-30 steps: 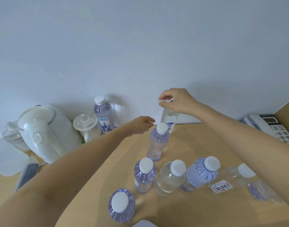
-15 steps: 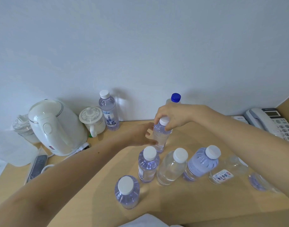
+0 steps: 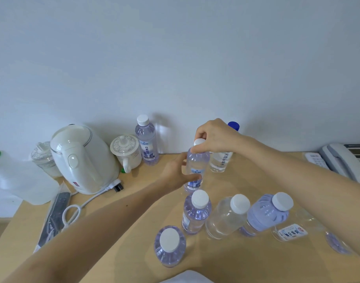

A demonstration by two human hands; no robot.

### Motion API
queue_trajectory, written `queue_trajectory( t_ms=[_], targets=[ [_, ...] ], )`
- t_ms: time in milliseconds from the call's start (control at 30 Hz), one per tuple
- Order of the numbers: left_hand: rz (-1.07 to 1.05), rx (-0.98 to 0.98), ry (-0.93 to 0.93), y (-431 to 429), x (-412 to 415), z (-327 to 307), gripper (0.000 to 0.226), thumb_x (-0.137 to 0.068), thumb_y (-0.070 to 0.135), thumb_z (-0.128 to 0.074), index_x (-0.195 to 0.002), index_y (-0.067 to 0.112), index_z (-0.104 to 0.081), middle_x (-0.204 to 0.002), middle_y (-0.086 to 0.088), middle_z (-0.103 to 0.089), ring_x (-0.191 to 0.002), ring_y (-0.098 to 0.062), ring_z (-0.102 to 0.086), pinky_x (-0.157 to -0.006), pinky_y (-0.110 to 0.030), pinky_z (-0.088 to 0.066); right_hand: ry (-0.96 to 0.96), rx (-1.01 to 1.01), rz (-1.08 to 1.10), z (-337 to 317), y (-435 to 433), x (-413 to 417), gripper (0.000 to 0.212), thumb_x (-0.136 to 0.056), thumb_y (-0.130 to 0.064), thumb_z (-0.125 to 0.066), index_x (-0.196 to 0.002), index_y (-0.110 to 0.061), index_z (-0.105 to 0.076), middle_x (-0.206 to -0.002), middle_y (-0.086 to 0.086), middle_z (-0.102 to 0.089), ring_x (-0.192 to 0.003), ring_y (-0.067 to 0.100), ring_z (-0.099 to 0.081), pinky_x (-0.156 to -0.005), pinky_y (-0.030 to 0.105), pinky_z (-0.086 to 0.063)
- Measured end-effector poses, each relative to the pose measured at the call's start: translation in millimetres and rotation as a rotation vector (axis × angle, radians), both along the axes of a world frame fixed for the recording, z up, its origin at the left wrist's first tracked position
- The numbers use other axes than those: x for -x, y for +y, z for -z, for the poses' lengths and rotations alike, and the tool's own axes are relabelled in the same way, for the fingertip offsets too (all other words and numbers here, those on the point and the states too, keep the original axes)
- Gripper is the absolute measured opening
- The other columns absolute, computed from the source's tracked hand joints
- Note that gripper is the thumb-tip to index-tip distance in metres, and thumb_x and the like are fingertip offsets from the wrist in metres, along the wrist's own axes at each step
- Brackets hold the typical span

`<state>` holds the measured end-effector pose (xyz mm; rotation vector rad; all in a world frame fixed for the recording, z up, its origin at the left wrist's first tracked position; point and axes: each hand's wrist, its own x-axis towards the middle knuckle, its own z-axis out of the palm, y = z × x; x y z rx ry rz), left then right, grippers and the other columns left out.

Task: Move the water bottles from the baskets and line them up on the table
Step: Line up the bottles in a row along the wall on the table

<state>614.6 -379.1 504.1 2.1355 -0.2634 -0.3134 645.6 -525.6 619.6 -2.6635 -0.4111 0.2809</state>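
At twelve o'clock from the bottle cluster (image 3: pixel 226 217), the right hand (image 3: pixel 214 137) pinches the held bottle (image 3: pixel 197 162) by its cap (image 3: pixel 199 142); the left hand (image 3: pixel 175 176) grips its body, probably steadying it upright.

Gripped bottle (image 3: pixel 196 166): pale violet tint, white cap under fingers (image 3: pixel 202 137) of right hand (image 3: pixel 217 137), blue-white label by fingers (image 3: pixel 193 177) of left hand (image 3: pixel 175 174). Behind right fingers: blue-capped bottle (image 3: pixel 221 162), clear body. Below left fingers: violet bottle (image 3: pixel 196 216), colourless bottle (image 3: pixel 226 219), both white-capped. Left of fingers: cream kettle (image 3: pixel 83 158), silver rim band; white mug (image 3: pixel 126 152), grey ornamental lid pattern. Table (image 3: pixel 134 201): light tan wood.
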Motion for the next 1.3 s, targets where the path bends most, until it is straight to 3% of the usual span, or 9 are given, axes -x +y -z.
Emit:
queue_trajectory(
  t_ms=[100, 167, 400, 533, 667, 833, 1067, 1167, 1300],
  targets=[
    [-0.056, 0.065, 0.001, 11.7, -10.2, -5.1, 0.063, -0.072, 0.027, -0.077, -0.128, 0.022, -0.049, -0.116, 0.005, -0.063, -0.105, -0.006, -0.057, -0.085, -0.028, -0.052, -0.03, -0.045, 0.008, -5.4, 11.6, -9.0, 0.016, -0.072, -0.028, -0.071, -0.08, -0.015, -0.067, -0.078, -0.002, -0.062, -0.074, 0.014, -0.055, -0.06, 0.024, -0.043],
    [-0.053, 0.078, -0.001, 21.1, -17.7, -11.7, 0.058, -0.071, 0.026, -0.078, -0.124, 0.024, -0.053, -0.113, 0.006, -0.065, -0.105, -0.007, -0.059, -0.088, -0.032, -0.053, -0.012, -0.061, -0.024, -10.0, 18.3, -16.4, 0.022, -0.075, -0.032, -0.07, -0.088, -0.014, -0.067, -0.088, 0.001, -0.065, -0.08, 0.016, -0.058, -0.068, 0.027, -0.048],
    [-0.069, 0.072, -0.011, 41.9, -28.7, -20.9, 0.053, -0.071, 0.018, -0.078, -0.12, 0.022, -0.055, -0.1, 0.013, -0.063, -0.094, -0.004, -0.057, -0.073, -0.014, -0.049, -0.011, -0.035, -0.128, -11.3, 32.5, -27.7, 0.03, -0.075, -0.027, -0.073, -0.099, -0.011, -0.065, -0.096, 0.003, -0.064, -0.082, 0.015, -0.055, -0.077, 0.03, -0.048],
    [-0.136, 0.016, -0.028, 47.8, -30.7, -20.3, 0.054, -0.072, 0.025, -0.077, -0.12, 0.024, -0.055, -0.103, 0.01, -0.063, -0.094, -0.003, -0.056, -0.074, -0.015, -0.043, -0.027, -0.081, -0.132, -10.6, 44.2, -36.0, 0.028, -0.072, -0.022, -0.075, -0.096, -0.011, -0.066, -0.088, 0.0, -0.062, -0.08, 0.013, -0.055, -0.074, 0.028, -0.048],
    [-0.264, -0.035, -0.105, 51.3, -29.7, -15.4, 0.04, -0.077, 0.023, -0.072, -0.114, 0.017, -0.058, -0.098, 0.009, -0.062, -0.095, -0.01, -0.059, -0.072, -0.014, -0.039, -0.063, -0.104, -0.129, -0.6, 57.8, -47.4, 0.027, -0.072, -0.021, -0.075, -0.095, -0.01, -0.067, -0.093, 0.005, -0.067, -0.081, 0.015, -0.056, -0.077, 0.03, -0.049],
    [-0.423, -0.027, -0.183, 55.4, -26.3, 3.9, 0.034, -0.085, 0.016, -0.059, -0.119, 0.015, -0.056, -0.111, -0.006, -0.067, -0.104, -0.018, -0.062, -0.085, -0.024, -0.046, -0.075, -0.089, -0.129, 8.8, 68.5, -63.8, 0.027, -0.072, -0.02, -0.074, -0.095, -0.008, -0.066, -0.096, 0.007, -0.067, -0.082, 0.016, -0.054, -0.077, 0.031, -0.047],
    [-0.354, 0.048, -0.393, 60.5, -32.7, 18.5, 0.039, -0.087, 0.0, -0.051, -0.125, 0.006, -0.053, -0.12, -0.008, -0.06, -0.106, -0.02, -0.061, -0.076, -0.022, -0.051, -0.109, -0.086, -0.084, 17.7, 75.9, -81.9, 0.029, -0.073, -0.019, -0.073, -0.1, -0.009, -0.067, -0.1, 0.009, -0.068, -0.094, 0.024, -0.059, -0.08, 0.032, -0.047],
    [-0.299, 0.015, -0.403, 59.7, -33.7, 22.6, 0.043, -0.089, 0.002, -0.051, -0.131, 0.004, -0.049, -0.142, -0.01, -0.044, -0.119, -0.01, -0.05, -0.091, -0.02, -0.045, -0.132, -0.126, -0.033, 25.0, 76.5, -85.3, 0.029, -0.072, -0.021, -0.073, -0.099, -0.01, -0.068, -0.098, 0.01, -0.068, -0.095, 0.024, -0.059, -0.079, 0.029, -0.046],
    [-0.22, -0.079, -0.433, 59.9, -33.7, 29.1, 0.052, -0.088, 0.023, -0.044, -0.137, 0.004, -0.041, -0.15, -0.01, -0.032, -0.131, -0.022, -0.044, -0.099, -0.033, -0.045, -0.158, -0.194, 0.016, 29.9, 76.2, -84.8, 0.025, -0.071, -0.018, -0.073, -0.094, -0.009, -0.069, -0.091, 0.008, -0.07, -0.087, 0.022, -0.061, -0.074, 0.029, -0.046]
  ],
)
